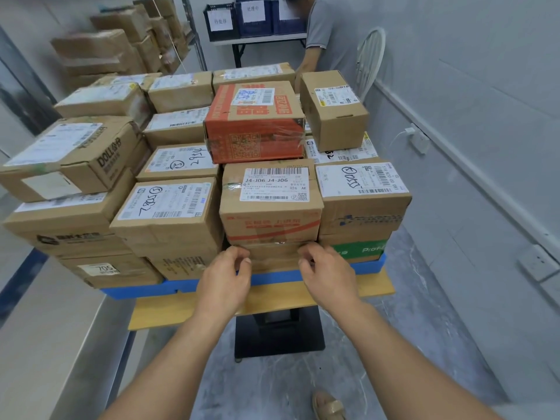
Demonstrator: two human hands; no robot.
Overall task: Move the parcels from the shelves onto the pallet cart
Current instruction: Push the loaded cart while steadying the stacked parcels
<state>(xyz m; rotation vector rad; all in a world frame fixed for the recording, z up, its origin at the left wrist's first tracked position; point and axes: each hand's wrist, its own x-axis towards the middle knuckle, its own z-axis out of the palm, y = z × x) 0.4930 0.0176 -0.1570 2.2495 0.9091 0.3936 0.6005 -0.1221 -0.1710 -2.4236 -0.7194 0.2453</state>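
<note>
1. Location: the J4-J06 carton (269,207), the parcel in hand, stands at the centre front of the load on the pallet cart (145,291). It rests on a lower carton (272,257) and sits tight between its neighbours, with a red carton (254,122) stacked just behind and above.
2. Grips: the left grip (224,280) and right grip (327,277) are at the seam under that parcel, one near each front corner, with fingers curled against the cardboard. I cannot tell whether they pinch an edge or merely press.
3. Step, as judged: seating and squaring this parcel in the front row.
4. Recommended practice:
   - Press both corners evenly so the front face finishes flush with the cartons either side.
   - Keep the face inside the cart's blue edge, with no overhang.
   - Draw the fingertips clear of the seam before the weight settles.
   - Avoid jolting the column, since the small brown carton (333,110) at upper right already sits skewed.
5. Outstanding: parcels remain on the shelves (97,50) at upper left, so the task appears incomplete.
</note>
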